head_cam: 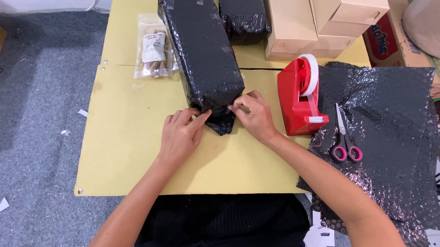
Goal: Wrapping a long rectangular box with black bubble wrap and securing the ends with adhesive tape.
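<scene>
A head camera looks down at a person's two bare forearms, which rise from the bottom edge of the frame toward its centre. They converge over a yellow-brown board [130, 159] laid on a grey floor.

The left hand [180, 136] lies palm down just left of centre, its fingers stretched right to pinch the near end of a long parcel [205, 53] wrapped in black bubble wrap. The right hand [254, 116] sits just right of centre, slightly farther up the frame, with its fingertips pinching the same end from the other side. Both hands are closed on the loose wrap. They do not touch each other. A folded flap [223, 123] points down between them.

The parcel lies directly ahead of the hands. Its long axis runs away from the person, from the centre up to the top edge, leaning a little left. Both hands are at its near end, equally close.

Right of the right hand stands a red tape dispenser [300, 101]. Beside it, pink-handled scissors [344, 136] lie on loose black bubble wrap sheets [392, 113]. Left of the parcel, in the upper part of the frame, lies a clear packet [153, 48]. A second wrapped parcel [243, 10] and tan boxes [320, 15] fill the top right.
</scene>
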